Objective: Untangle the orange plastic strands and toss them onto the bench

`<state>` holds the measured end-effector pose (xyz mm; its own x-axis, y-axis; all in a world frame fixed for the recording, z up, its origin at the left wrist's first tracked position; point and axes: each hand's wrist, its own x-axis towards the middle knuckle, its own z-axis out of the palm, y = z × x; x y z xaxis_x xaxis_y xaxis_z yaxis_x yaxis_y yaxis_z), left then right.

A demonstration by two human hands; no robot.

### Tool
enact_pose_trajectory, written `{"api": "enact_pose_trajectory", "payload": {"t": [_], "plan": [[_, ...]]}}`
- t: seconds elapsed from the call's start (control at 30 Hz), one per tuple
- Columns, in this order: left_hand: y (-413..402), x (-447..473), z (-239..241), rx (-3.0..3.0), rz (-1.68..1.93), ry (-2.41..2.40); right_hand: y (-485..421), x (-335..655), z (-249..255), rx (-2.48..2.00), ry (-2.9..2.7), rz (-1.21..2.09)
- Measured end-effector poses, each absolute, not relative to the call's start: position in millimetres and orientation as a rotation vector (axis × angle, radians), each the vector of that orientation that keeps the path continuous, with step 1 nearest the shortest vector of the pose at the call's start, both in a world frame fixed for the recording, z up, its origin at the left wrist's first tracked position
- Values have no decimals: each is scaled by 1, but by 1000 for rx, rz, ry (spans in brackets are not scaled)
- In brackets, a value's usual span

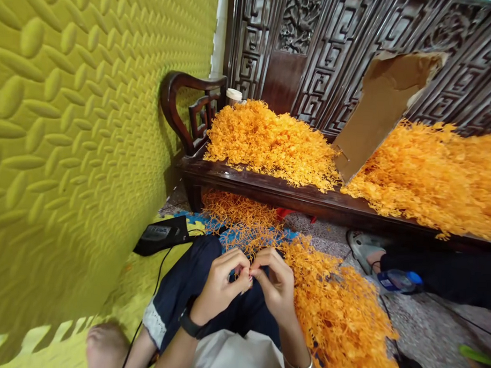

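Observation:
In the middle of the head view, above my lap, my left hand [226,277] and my right hand [273,279] meet at the fingertips. Thumb and forefinger of each are pinched together. Whatever lies between them is too small to make out. Just beyond my hands, loose thin orange plastic strands [244,221] spread over the floor and under the bench. To the right of my right hand lies a heap of orange plastic sprigs [334,300], which comes close to my leg.
A dark carved wooden bench [245,178] bears two orange piles [271,142], parted by an upright cardboard piece [372,108]. A black device [163,235] with a cable lies left. Right are a water bottle [399,281] and another person's shoe [364,250]. Yellow foam mat [70,119] covers the left wall.

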<state>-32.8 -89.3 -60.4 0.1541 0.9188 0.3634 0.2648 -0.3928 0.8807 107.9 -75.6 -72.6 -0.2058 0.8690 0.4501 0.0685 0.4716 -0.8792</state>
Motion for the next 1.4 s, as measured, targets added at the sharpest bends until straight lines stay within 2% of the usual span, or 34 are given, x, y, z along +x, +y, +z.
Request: {"api": "enact_pose_trajectory", "payload": {"t": [0.53, 0.9, 1.4], "plan": [[-91, -6, -52, 1385, 1481, 1182, -84, 102, -61, -896, -1494, 409], [-79, -16, -47, 972, 1767, 1138, -98, 88, -64, -858, -1340, 668], [-82, -4, -31, 528, 1911, 831, -104, 92, -50, -737, -1327, 904]]}}
